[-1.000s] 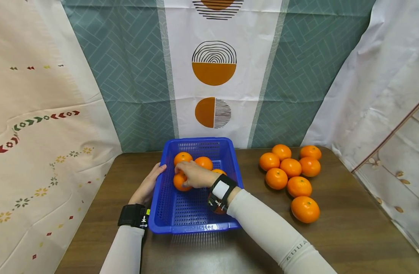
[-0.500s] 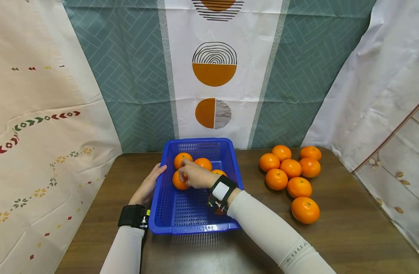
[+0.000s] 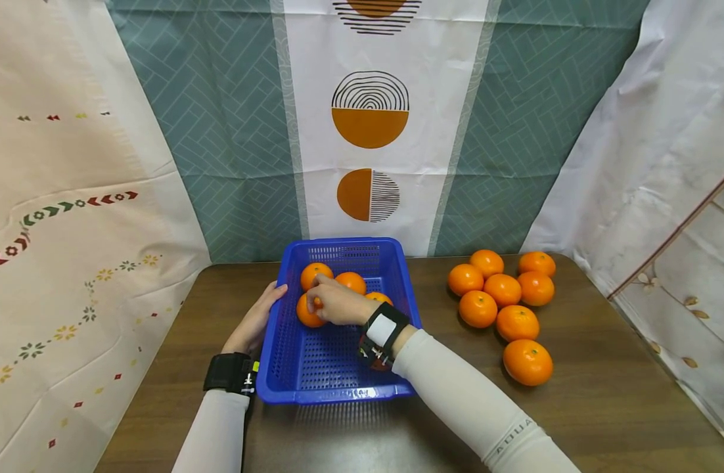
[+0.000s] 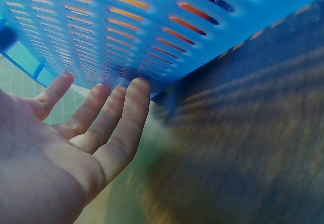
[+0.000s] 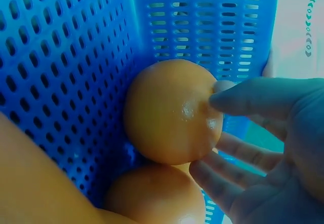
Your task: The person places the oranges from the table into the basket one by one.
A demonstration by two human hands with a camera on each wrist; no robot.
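Observation:
A blue plastic basket (image 3: 338, 395) with perforated walls stands on the table and holds several mandarins. At its left wall my left hand (image 3: 257, 320) rests with the fingertips near the rim; the left wrist view shows slightly bent fingers (image 4: 134, 112) against the outside. My right hand (image 3: 344, 303) reaches inside. Its thumb (image 5: 248, 98) and fingertips touch a mandarin (image 3: 309, 314) by the left wall, without wrapping round it. Another mandarin (image 3: 316, 276) lies behind that one, a further mandarin (image 3: 351, 282) to its right. One more mandarin (image 3: 378, 297) is partly hidden by the hand.
Several loose mandarins (image 3: 502, 290) lie grouped on the brown table (image 3: 451, 368) to the right of the basket; one mandarin (image 3: 527, 362) is nearest the front. A patterned cloth (image 3: 238, 131) hangs behind, with pale cloths (image 3: 72, 276) at the sides.
The mandarin at my right fingertips has shifted slightly left toward the basket wall. My right fingers have eased from around it. My left hand and the basket have stayed put.

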